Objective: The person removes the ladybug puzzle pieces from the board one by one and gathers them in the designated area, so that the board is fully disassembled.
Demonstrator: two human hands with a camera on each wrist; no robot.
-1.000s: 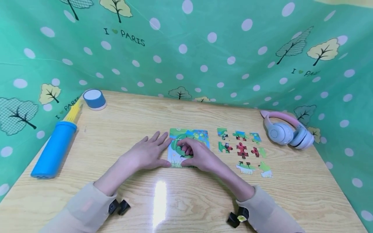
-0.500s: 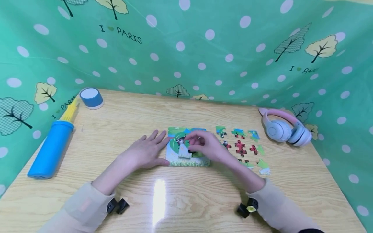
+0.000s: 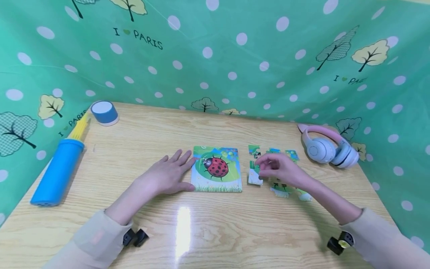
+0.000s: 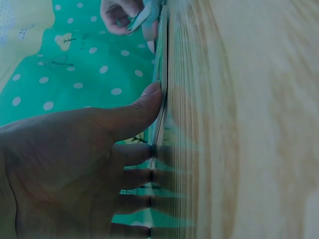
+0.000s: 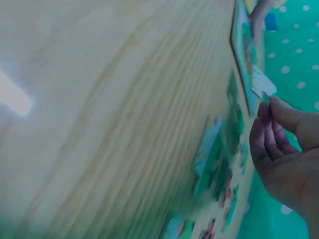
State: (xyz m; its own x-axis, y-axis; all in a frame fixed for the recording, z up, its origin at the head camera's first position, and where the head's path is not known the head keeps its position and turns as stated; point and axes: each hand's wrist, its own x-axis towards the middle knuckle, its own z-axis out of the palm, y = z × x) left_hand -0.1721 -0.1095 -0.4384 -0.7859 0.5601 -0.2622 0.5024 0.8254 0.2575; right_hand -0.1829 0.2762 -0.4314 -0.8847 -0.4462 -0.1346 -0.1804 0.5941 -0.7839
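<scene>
A square puzzle board (image 3: 216, 170) with a ladybug picture lies flat mid-table. My left hand (image 3: 168, 175) rests on the table with fingers spread, thumb and fingertips at the board's left edge. To the right of the board, my right hand (image 3: 283, 170) pinches a white-and-green puzzle piece (image 3: 255, 178) between thumb and fingers. The right wrist view shows this same piece (image 5: 262, 83) held up at the fingertips. Loose puzzle pieces (image 3: 254, 150) lie around and beneath that hand, which hides several of them.
Pink and lavender cat-ear headphones (image 3: 322, 149) lie at the right. A blue hand pump (image 3: 60, 172) with yellow sticks and a blue-and-white round container (image 3: 105, 113) stand at the left. A green dotted cloth (image 3: 215, 67) hangs along the table's back edge.
My right hand has gone from over the board to the right, carrying the puzzle piece to the loose pieces. The ladybug picture is now uncovered. My left hand has stayed in place.
</scene>
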